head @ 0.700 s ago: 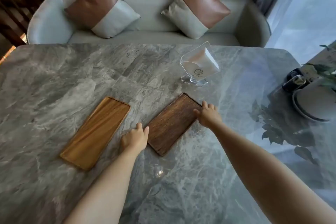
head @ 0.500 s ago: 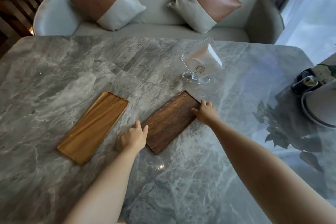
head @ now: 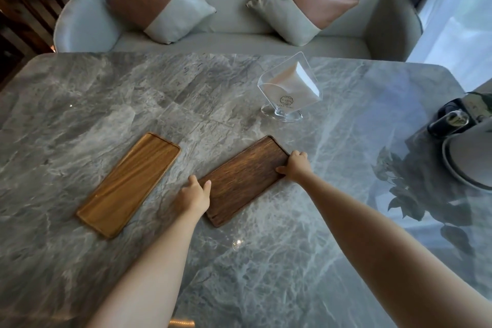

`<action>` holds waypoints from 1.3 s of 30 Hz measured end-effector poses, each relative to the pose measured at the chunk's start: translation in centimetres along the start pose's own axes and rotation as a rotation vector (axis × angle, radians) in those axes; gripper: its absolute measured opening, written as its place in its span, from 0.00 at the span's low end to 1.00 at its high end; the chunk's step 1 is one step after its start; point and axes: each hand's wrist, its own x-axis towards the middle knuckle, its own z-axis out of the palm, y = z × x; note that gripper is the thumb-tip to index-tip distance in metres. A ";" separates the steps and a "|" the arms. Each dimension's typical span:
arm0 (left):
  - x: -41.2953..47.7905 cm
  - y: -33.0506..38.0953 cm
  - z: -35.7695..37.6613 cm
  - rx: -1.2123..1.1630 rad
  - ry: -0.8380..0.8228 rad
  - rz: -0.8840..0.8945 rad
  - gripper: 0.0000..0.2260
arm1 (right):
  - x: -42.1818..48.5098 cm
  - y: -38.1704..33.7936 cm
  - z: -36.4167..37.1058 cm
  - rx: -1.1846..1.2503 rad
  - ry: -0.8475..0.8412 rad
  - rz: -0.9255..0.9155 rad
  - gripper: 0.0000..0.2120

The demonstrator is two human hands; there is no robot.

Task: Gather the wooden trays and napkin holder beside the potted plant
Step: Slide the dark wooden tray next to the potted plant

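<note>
Nothing much shifted: both hands stayed clamped on the dark tray (head: 243, 180), left hand (head: 195, 193) and right hand (head: 295, 165) gripping opposite long edges mid-table; pot (head: 468, 160) sat rightward, near the table's right edge.

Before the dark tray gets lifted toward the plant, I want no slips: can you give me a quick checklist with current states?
1. Left hand on dark tray's near left edge: ok.
2. Right hand on its far right edge: ok.
3. Fingers under the tray: cannot tell.
4. Tray flat on table: ok.
5. Table bare between tray and plant pot: ok.
6. Napkin holder clear of the tray: ok.
</note>
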 end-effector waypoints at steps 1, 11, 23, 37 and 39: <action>0.0 0.1 0.0 -0.004 -0.007 -0.007 0.21 | -0.2 0.3 -0.1 0.014 0.000 0.002 0.29; 0.1 5.3 0.5 -0.081 -0.063 0.093 0.21 | -1.4 7.5 -2.8 0.213 0.064 0.107 0.20; -2.3 21.5 3.8 0.122 -0.031 0.495 0.20 | -6.3 19.8 -8.5 0.709 0.246 0.335 0.15; -7.2 40.3 11.4 0.336 -0.130 0.851 0.23 | -8.2 30.5 -10.0 1.051 0.284 0.486 0.13; -7.6 41.9 12.5 0.374 -0.122 0.874 0.23 | -7.9 31.0 -10.0 1.077 0.285 0.496 0.12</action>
